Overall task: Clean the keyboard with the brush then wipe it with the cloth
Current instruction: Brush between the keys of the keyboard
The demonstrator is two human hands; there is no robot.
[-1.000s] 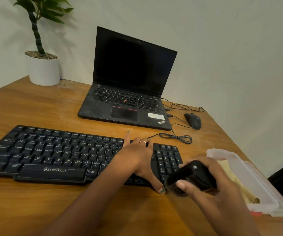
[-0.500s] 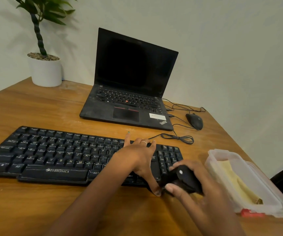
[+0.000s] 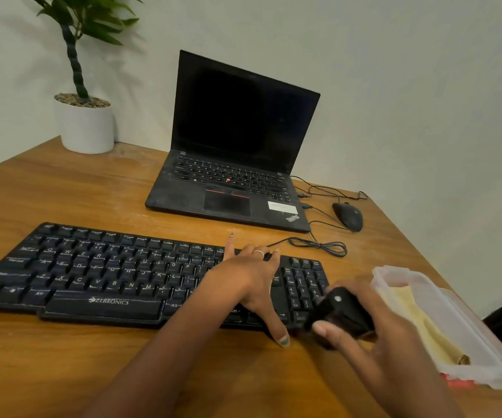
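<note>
A black Zebronics keyboard point(image 3: 98, 273) lies across the wooden desk in front of me. My left hand point(image 3: 249, 276) rests flat on its right part, fingers spread, thumb over the near edge. My right hand point(image 3: 364, 330) grips a black brush point(image 3: 341, 312) at the keyboard's near right corner, over the number pad. A yellow cloth point(image 3: 415, 321) lies in a clear plastic container point(image 3: 394, 274) right of the keyboard.
An open black laptop point(image 3: 231, 182) stands behind the keyboard, with a black mouse point(image 3: 347, 215) and loose cables point(image 3: 319, 245) to its right. A white potted plant point(image 3: 85, 125) is at the back left. The desk edge runs close behind the container.
My right hand has carried the brush leftward from beside the container onto the keyboard's right end. My left hand has stayed put on the keys.
</note>
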